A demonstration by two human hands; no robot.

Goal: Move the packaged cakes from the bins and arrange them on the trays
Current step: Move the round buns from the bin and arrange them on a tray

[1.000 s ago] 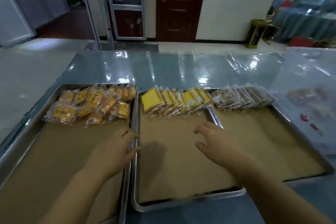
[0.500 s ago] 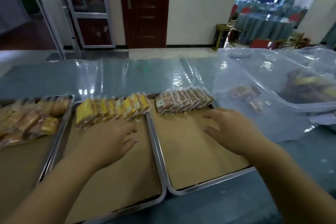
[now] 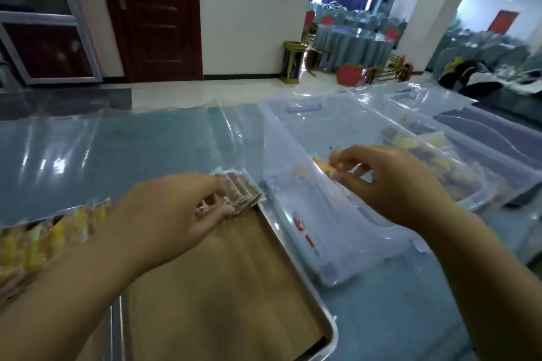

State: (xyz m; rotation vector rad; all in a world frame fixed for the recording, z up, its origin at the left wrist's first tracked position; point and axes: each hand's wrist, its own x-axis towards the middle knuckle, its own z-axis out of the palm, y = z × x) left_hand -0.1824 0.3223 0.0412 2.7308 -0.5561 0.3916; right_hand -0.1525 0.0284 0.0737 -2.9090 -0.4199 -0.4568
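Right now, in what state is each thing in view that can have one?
Left hand: pinches the row of brown packaged cakes.
Right hand: pinches a small yellow packaged cake.
Paper-lined silver metal tray: mostly bare, one row at far end.
Nearest clear plastic bin: open, lidless.
Dark red wooden door: closed.

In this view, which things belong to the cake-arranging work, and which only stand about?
For the job: left hand gripping brown packaged cakes; right hand pinching a small yellow packaged cake; clear plastic bin; steel tray lined with brown paper; row of yellow packaged cakes.
Just standing about: dark red wooden door; gold square waste bin; red chairs.
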